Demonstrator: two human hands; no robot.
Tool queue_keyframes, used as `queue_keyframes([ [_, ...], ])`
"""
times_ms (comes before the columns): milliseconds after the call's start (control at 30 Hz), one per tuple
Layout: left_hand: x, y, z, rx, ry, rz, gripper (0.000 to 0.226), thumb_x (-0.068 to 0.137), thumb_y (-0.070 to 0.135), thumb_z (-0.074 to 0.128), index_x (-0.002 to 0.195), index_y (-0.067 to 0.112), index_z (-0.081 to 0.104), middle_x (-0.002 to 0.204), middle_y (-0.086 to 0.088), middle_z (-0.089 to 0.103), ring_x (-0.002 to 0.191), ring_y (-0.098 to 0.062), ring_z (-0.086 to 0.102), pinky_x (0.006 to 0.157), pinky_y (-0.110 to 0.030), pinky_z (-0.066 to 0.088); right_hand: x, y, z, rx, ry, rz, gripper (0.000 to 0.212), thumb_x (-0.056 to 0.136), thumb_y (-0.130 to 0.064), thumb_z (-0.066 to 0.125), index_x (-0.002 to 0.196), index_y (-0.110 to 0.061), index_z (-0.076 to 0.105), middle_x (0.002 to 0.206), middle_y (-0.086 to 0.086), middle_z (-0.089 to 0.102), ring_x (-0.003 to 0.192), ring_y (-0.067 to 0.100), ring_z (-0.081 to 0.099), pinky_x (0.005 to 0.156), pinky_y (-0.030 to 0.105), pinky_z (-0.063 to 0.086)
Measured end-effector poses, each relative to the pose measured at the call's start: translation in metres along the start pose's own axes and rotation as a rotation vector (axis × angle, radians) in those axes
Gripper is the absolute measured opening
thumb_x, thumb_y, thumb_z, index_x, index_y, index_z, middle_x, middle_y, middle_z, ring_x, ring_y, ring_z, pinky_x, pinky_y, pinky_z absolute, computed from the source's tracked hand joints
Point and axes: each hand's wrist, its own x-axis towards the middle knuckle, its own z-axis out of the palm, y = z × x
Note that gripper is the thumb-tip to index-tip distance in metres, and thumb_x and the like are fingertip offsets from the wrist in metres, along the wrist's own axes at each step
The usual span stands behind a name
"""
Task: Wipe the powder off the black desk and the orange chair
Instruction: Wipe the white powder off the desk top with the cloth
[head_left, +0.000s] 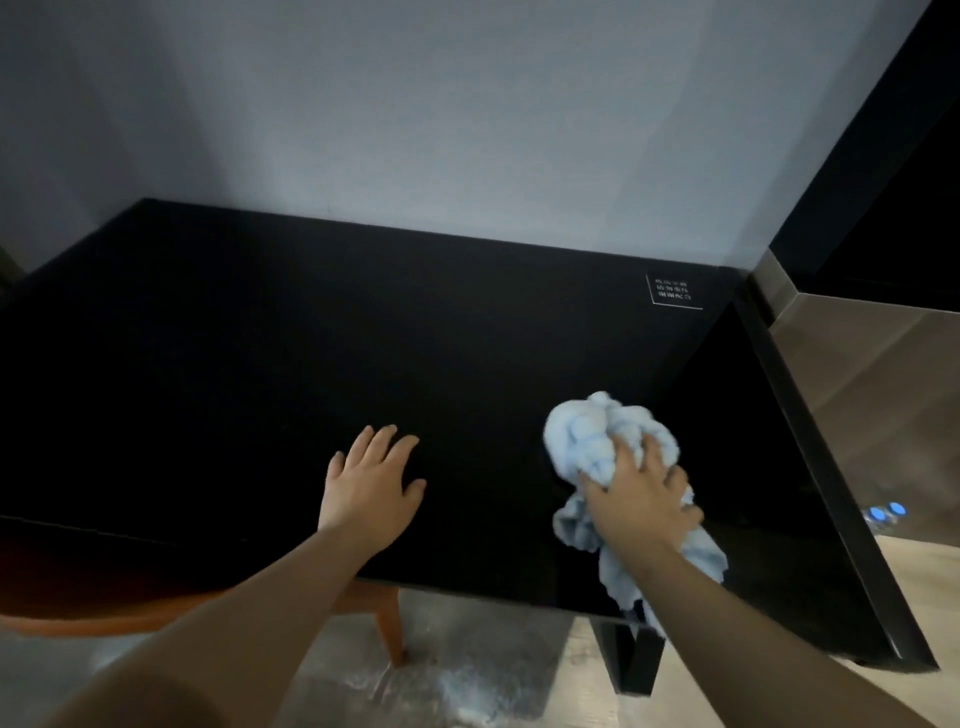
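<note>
The black desk (322, 332) fills the middle of the view, its top dark and glossy, with no powder that I can make out on it. My right hand (641, 501) is shut on a crumpled light blue cloth (597, 431) pressed to the desk near its front right. My left hand (371, 480) lies flat on the desk top near the front edge, fingers apart, holding nothing. The orange chair (387, 621) is tucked under the desk at lower left; only part of its seat and one leg show.
A grey wall stands behind the desk. A small white-printed label (674, 292) sits at the desk's back right corner. A metallic panel (862, 395) rises at the right. White powder (467, 675) lies on the wooden floor below the desk's front edge.
</note>
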Motion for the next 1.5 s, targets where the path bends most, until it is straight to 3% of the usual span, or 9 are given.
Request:
queue_keyframes([
  [200,0.066,-0.016,-0.012,0.041,-0.032,-0.121,0.065,0.093,0.054,0.038,0.149,0.034,0.010,0.159,0.007,0.005,0.146,-0.024,-0.006,0.116,-0.051,0.009,0.105,-0.016,-0.012,0.028,0.077,0.267,0.059,0.087,-0.062,0.034,0.141,-0.040,0.022,0.154,0.002,0.018,0.131,0.035,0.027,0.100,0.060,0.029],
  [433,0.144,-0.016,-0.030,0.023,-0.123,-0.192,0.078,0.088,0.063,0.041,0.149,0.036,0.002,0.159,0.006,-0.007,0.145,-0.027,-0.012,0.113,-0.058,0.004,0.156,-0.074,-0.006,-0.124,0.042,0.005,0.057,0.086,-0.057,0.041,0.138,-0.037,0.030,0.149,-0.007,0.025,0.130,0.031,0.028,0.097,0.054,0.032],
  [567,0.175,-0.019,-0.039,0.001,-0.152,-0.296,0.068,0.093,0.057,0.034,0.149,0.039,-0.001,0.159,0.006,-0.008,0.145,-0.029,-0.012,0.111,-0.063,0.004,0.119,-0.118,-0.007,0.300,0.051,-0.683,0.055,0.044,-0.041,0.087,0.091,-0.027,0.063,0.100,0.008,0.061,0.088,0.042,0.063,0.053,0.025,0.031],
  [667,0.189,-0.024,-0.040,-0.009,-0.174,-0.361,0.071,0.089,0.066,0.035,0.147,0.044,0.001,0.158,0.009,-0.010,0.145,-0.029,-0.013,0.108,-0.067,0.005,0.068,-0.138,0.007,0.100,-0.109,-1.075,0.048,0.057,-0.051,0.062,0.100,-0.033,0.060,0.111,-0.004,0.062,0.092,0.033,0.060,0.069,0.037,0.041],
  [767,0.202,-0.036,-0.048,0.000,-0.220,-0.359,0.087,0.074,0.079,0.045,0.144,0.053,0.000,0.157,0.012,-0.013,0.144,-0.030,-0.015,0.105,-0.070,0.004,0.084,-0.130,0.014,0.167,-0.138,-0.932,0.045,0.066,-0.051,0.048,0.109,-0.036,0.055,0.115,-0.012,0.060,0.102,0.025,0.055,0.080,0.038,0.041],
  [900,0.220,-0.048,-0.058,-0.058,-0.294,-0.417,0.113,0.053,0.086,0.058,0.140,0.058,-0.008,0.155,0.011,-0.023,0.141,-0.033,-0.024,0.101,-0.074,0.004,0.194,-0.128,-0.007,0.084,0.239,-0.267,0.051,0.078,-0.042,0.063,0.126,-0.029,0.052,0.134,0.005,0.048,0.115,0.035,0.046,0.092,0.048,0.039],
  [1033,0.225,-0.056,-0.045,-0.052,-0.300,-0.399,0.101,0.061,0.091,0.041,0.135,0.059,-0.019,0.151,0.011,-0.034,0.137,-0.034,-0.033,0.099,-0.076,-0.003,0.274,-0.129,-0.017,0.047,0.010,0.154,0.055,0.087,-0.051,0.043,0.138,-0.036,0.031,0.150,0.001,0.024,0.128,0.035,0.031,0.096,0.053,0.032],
  [1367,0.228,-0.054,-0.044,-0.235,-0.194,-0.466,0.052,0.095,0.056,0.027,0.139,0.061,-0.002,0.155,0.017,-0.021,0.140,-0.024,-0.030,0.101,-0.068,-0.016,0.136,-0.218,0.023,0.127,-0.274,-0.810,0.047,0.069,-0.056,0.037,0.112,-0.043,0.053,0.120,-0.017,0.054,0.118,0.017,0.040,0.102,0.052,0.028],
  [1500,0.227,-0.057,-0.045,-0.230,-0.201,-0.440,0.054,0.098,0.047,0.027,0.139,0.060,-0.006,0.154,0.017,-0.022,0.140,-0.027,-0.029,0.101,-0.071,-0.011,0.186,-0.216,0.011,0.210,0.119,-0.527,0.039,0.072,-0.049,0.056,0.106,-0.029,0.059,0.109,-0.003,0.064,0.104,0.030,0.057,0.085,0.043,0.048],
])
